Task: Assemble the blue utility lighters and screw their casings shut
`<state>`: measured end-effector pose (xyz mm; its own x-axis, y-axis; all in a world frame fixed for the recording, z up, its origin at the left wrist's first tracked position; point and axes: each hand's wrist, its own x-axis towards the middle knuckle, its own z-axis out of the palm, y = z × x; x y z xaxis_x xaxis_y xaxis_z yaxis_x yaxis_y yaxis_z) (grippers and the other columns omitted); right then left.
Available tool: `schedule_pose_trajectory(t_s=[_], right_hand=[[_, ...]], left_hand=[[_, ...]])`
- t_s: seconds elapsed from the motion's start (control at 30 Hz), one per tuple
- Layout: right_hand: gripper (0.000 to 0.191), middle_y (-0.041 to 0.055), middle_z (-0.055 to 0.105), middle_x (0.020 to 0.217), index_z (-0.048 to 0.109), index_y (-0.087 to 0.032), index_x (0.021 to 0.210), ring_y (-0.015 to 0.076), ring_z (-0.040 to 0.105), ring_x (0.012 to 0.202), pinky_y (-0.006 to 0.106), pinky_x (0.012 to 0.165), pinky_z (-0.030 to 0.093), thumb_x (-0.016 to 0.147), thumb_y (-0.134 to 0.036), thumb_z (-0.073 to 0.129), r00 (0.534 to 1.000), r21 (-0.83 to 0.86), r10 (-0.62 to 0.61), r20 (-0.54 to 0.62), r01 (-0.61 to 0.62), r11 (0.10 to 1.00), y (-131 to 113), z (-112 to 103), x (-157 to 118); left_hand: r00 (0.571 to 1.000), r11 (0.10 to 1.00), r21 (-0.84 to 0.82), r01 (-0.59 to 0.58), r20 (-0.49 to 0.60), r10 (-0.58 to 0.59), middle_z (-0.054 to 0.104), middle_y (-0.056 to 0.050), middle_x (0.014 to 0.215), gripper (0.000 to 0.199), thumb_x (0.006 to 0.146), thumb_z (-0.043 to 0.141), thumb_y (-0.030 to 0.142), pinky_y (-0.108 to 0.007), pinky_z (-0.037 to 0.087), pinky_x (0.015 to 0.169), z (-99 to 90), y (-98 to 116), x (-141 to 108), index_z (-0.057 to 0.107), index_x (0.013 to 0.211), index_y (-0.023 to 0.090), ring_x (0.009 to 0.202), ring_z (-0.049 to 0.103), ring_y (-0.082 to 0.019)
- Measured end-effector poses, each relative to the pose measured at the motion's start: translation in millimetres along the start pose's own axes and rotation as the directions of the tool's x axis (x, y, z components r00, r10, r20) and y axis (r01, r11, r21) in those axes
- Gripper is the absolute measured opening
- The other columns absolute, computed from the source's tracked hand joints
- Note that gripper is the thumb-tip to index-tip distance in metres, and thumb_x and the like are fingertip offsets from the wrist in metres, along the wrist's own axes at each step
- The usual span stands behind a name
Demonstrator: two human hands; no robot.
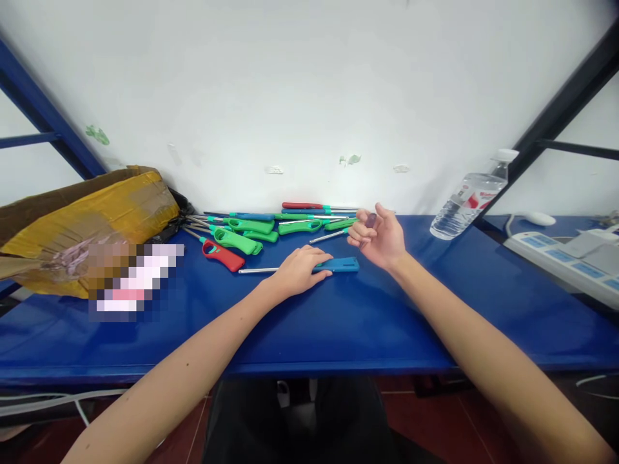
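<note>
Possibly, dark piece (371, 220) could drop from right hand (382, 240) if curled fingers loosen; blue lighter (345, 265), flat on table (309, 335) before pile (239, 240), could skid if pushed off-centre. Left hand (300, 268) closed over lighter's middle, thumb near side, fingers far side. Right thumb raised; cannot tell whether piece is pinched.

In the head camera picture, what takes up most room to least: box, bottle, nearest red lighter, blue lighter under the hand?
1. Box
2. Bottle
3. Red lighter and blue lighter: can't rank, because the left hand covers part of the blue one.
</note>
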<state>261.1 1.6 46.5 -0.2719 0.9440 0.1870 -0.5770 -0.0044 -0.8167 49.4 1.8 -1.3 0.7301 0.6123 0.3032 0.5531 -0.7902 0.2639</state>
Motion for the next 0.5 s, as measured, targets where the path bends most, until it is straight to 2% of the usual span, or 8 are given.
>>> schedule_pose_trajectory(t_s=[0.1,0.2,0.27,0.37,0.43,0.5], right_hand=[[0.026,-0.0062,0.035,0.053,0.052,-0.023,0.074,0.0121,0.037,0.048,0.024,0.051,0.045,0.09,-0.042,0.06,1.0,-0.015,-0.006,-0.031,0.005,1.0,-2.3,-1.8,-1.2],[0.031,-0.0033,0.049,0.066,0.047,-0.024,0.072,0.0128,0.051,0.061,0.024,0.057,0.05,0.088,-0.044,0.065,0.998,-0.019,-0.004,-0.064,0.002,1.0,-2.6,-6.2,2.0],[0.041,-0.0049,0.042,0.059,0.04,-0.023,0.068,0.0124,0.048,0.056,0.024,0.056,0.05,0.087,-0.049,0.065,0.998,0.001,0.009,-0.066,-0.009,1.0,-1.3,-8.6,4.5],[0.052,-0.0074,0.023,0.049,0.03,-0.023,0.061,0.0112,0.034,0.045,0.025,0.051,0.047,0.09,-0.054,0.059,0.999,0.027,0.01,-0.043,-0.009,1.0,0.4,-9.6,5.1],[0.053,-0.0072,0.02,0.047,0.027,-0.023,0.058,0.0112,0.03,0.043,0.025,0.05,0.045,0.09,-0.054,0.055,1.0,0.031,-0.003,-0.019,0.003,1.0,0.1,-8.8,3.4],[0.048,-0.0062,0.025,0.047,0.032,-0.023,0.057,0.0117,0.034,0.045,0.026,0.05,0.046,0.088,-0.049,0.056,1.0,0.033,-0.015,-0.009,0.016,0.999,-1.5,-7.7,1.5]], left_hand=[[1.0,1.0,-0.004,-0.003,0.005,0.003,0.067,-0.009,0.122,0.034,0.093,0.06,0.031,-0.038,0.047,0.098,-0.6,0.0,0.3,0.064,0.125,0.019,0.111,0.06,-0.024],[1.0,1.0,-0.008,-0.001,0.007,0.001,0.067,-0.009,0.122,0.034,0.093,0.06,0.032,-0.038,0.047,0.099,-1.0,0.4,0.2,0.064,0.124,0.018,0.111,0.059,-0.024],[1.0,1.0,-0.007,0.003,0.006,-0.003,0.067,-0.009,0.122,0.034,0.093,0.061,0.032,-0.037,0.047,0.099,-1.1,1.0,0.1,0.064,0.124,0.019,0.112,0.059,-0.024],[1.0,1.0,-0.001,0.005,0.005,-0.005,0.067,-0.008,0.122,0.033,0.092,0.061,0.031,-0.036,0.047,0.098,-1.5,2.1,-0.2,0.064,0.123,0.02,0.111,0.06,-0.023],[1.0,1.0,0.003,0.004,0.006,-0.004,0.067,-0.008,0.121,0.033,0.092,0.061,0.031,-0.036,0.047,0.097,-1.7,2.7,-0.2,0.064,0.123,0.02,0.11,0.06,-0.023],[1.0,1.0,0.005,0.005,0.01,-0.005,0.067,-0.008,0.122,0.033,0.093,0.061,0.031,-0.036,0.046,0.097,-1.9,3.0,-0.2,0.064,0.124,0.019,0.11,0.06,-0.023]])
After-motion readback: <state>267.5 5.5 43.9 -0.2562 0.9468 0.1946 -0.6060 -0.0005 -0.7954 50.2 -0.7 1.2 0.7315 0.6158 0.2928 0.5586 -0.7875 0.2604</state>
